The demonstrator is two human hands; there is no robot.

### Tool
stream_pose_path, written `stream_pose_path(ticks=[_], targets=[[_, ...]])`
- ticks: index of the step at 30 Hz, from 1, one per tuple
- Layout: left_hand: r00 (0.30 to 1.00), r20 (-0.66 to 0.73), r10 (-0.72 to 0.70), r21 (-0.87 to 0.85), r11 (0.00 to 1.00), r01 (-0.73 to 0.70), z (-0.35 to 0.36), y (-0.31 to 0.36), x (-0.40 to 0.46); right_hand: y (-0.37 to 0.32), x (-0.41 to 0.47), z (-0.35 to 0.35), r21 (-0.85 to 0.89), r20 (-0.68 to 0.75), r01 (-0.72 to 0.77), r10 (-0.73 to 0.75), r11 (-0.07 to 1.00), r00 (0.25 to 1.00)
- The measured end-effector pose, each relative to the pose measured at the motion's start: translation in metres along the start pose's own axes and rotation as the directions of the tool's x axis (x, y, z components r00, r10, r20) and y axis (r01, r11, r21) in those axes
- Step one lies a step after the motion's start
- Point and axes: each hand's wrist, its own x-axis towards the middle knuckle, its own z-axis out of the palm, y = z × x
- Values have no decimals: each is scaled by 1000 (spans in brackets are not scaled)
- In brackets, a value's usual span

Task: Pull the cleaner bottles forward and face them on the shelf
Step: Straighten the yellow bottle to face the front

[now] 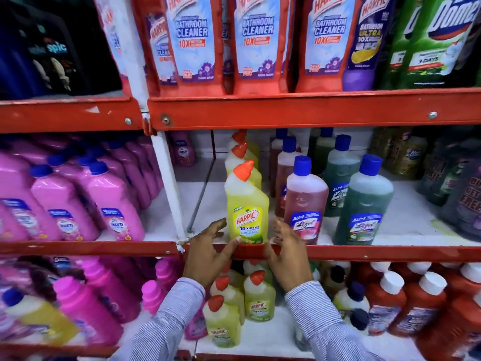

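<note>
**Inspector:** Status of the middle shelf [338, 252]?

**Assessor:** The front yellow Harpic bottle [247, 207] stands upright at the red front lip, label facing out, orange cap [244, 170] leaning toward 1 o'clock. At least two more yellow Harpic bottles [240, 149] queue behind it toward 12 o'clock, set further back.

**Inspector:** The hands?

**Assessor:** Left hand [208, 254] sits at 8 o'clock from the bottle base, fingers spread, thumb tip touching the lower label. Right hand [285, 252] is at 4 o'clock, fingers loose and just beside the bottle; I cannot tell whether it touches. Neither hand is clenched or gripping; they bracket the bottle.

**Inspector:** Step in hand?

**Assessor:** In my judgement, the final squaring of this front bottle at the edge. It looks faced.

**Inspector:** Next move?

**Assessor:** Probably drawing the rear yellow bottles up behind the leader, or shifting to the red Lizol bottle [305, 204] at 3 o'clock and the green Lizol bottle [364, 207] beyond it, both near the lip. Reaching past the leader calls for care: the tall, narrow bottles could tip.
</note>
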Motion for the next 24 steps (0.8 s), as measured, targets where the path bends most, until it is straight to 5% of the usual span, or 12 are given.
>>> stream_pose_path(ticks=[7, 24], targets=[[980, 187, -64, -96, 992, 83, 1, -6, 27, 0, 20, -2, -70, 226, -95, 109, 993, 968], [984, 163, -69, -160, 983, 96, 4, -12, 24, 1, 17, -6, 70, 252, -161, 139, 984, 958]])
